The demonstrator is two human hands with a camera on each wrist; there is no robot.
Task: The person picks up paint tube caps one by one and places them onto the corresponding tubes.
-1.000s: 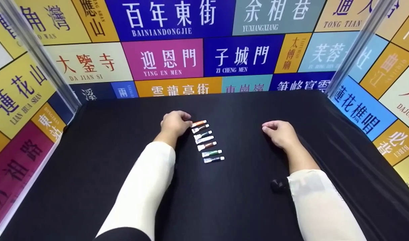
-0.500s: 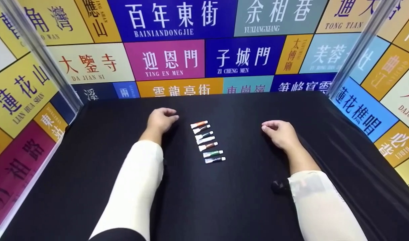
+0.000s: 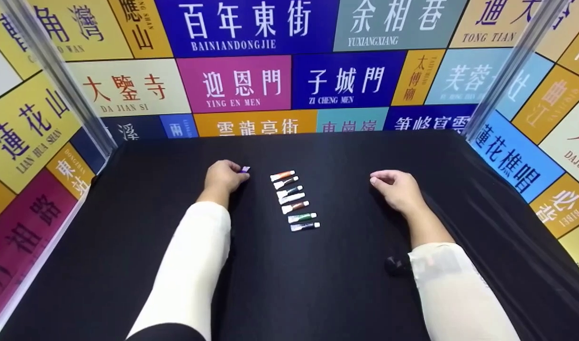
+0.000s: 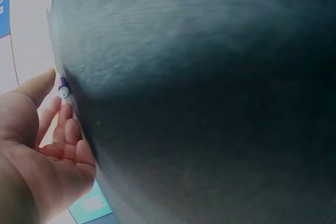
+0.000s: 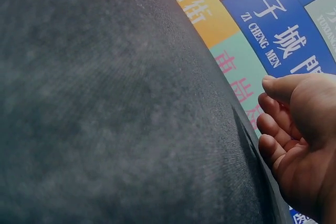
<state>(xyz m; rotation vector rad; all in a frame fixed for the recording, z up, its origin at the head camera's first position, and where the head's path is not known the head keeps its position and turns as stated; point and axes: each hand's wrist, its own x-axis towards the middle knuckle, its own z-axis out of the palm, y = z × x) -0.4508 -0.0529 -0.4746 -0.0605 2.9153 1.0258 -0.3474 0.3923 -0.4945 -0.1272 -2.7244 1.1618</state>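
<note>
My left hand (image 3: 223, 177) pinches a small purple paint tube (image 3: 244, 169) between thumb and fingers, left of the row. In the left wrist view the white cap of this paint tube (image 4: 63, 88) shows by the thumb tip; most of its body is hidden. Several more paint tubes lie in a slanting column on the black cloth, caps to the right: an orange paint tube (image 3: 283, 175) at the far end, a brown one (image 3: 296, 207), a green one (image 3: 301, 217) and a dark one (image 3: 304, 227) nearest. My right hand (image 3: 393, 186) rests with loosely curled fingers, holding nothing.
Black cloth (image 3: 346, 284) covers the table. Behind it stands a wall of coloured panels (image 3: 242, 83) with writing, with metal posts (image 3: 507, 66) at the corners. A small black object (image 3: 396, 265) sits by the right sleeve.
My left hand has moved left, away from the orange tube, and turned slightly; the purple tube now shows in its fingers. The tubes in the column and my right hand stay put.
</note>
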